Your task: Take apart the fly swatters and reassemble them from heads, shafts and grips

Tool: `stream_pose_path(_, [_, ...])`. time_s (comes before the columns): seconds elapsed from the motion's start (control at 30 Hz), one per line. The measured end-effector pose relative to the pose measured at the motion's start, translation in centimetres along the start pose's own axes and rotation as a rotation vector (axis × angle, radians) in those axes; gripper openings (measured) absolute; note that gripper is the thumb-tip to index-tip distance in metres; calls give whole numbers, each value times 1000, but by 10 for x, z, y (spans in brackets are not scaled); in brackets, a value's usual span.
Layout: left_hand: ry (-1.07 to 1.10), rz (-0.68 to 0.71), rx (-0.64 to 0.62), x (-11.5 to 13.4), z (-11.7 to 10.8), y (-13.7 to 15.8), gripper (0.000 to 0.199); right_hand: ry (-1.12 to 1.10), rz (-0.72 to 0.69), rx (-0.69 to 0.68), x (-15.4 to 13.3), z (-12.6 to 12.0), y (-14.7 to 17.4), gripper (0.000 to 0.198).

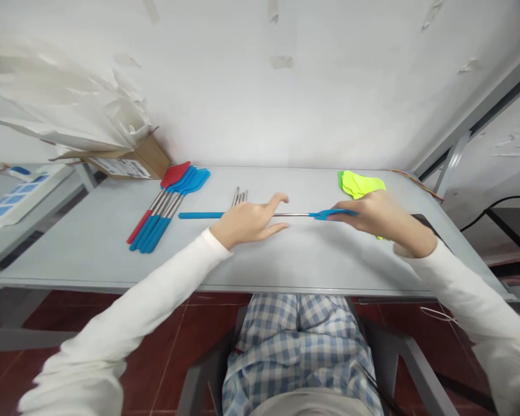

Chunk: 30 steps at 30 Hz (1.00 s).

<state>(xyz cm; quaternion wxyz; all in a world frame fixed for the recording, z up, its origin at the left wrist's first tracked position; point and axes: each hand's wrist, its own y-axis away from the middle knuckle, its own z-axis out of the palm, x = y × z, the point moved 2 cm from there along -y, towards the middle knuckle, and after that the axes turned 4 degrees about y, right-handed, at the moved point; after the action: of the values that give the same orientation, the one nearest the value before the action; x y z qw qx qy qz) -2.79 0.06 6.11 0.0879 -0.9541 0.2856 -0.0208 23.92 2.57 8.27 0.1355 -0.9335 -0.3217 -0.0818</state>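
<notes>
A long stick with a blue grip [201, 215], a thin metal shaft [294, 215] and a flat blue head [325, 214] lies level across the table's middle; it resembles a telescopic fly swatter. My left hand [247, 222] is over the grip end, thumb and forefinger spread around the shaft, the other fingers curled out of sight beneath. My right hand [372, 214] pinches the blue head, hiding part of it. To the left lies a row of similar swatters, one red [175, 174] and several blue [195, 180]. Several thin metal rods [240, 195] lie behind my left hand.
Yellow-green flat heads [361, 184] are piled behind my right hand. A cardboard box [145, 159] stands at the back left of the grey table [260, 266]. A dark flat object [424, 222] is partly hidden by my right forearm. A power strip [19, 196] lies at far left.
</notes>
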Motion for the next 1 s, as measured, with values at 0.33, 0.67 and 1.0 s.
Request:
stream_pose_path(0.33, [200, -53, -104, 41, 22, -19, 49, 33, -166, -58, -58, -5, -15, 32])
stream_pose_path(0.67, [522, 11, 112, 51, 4, -17, 33, -733, 107, 345, 1, -11, -19, 38])
stream_pose_path(1.0, [463, -336, 272, 50, 29, -74, 31, -535, 382, 467, 33, 29, -100, 77])
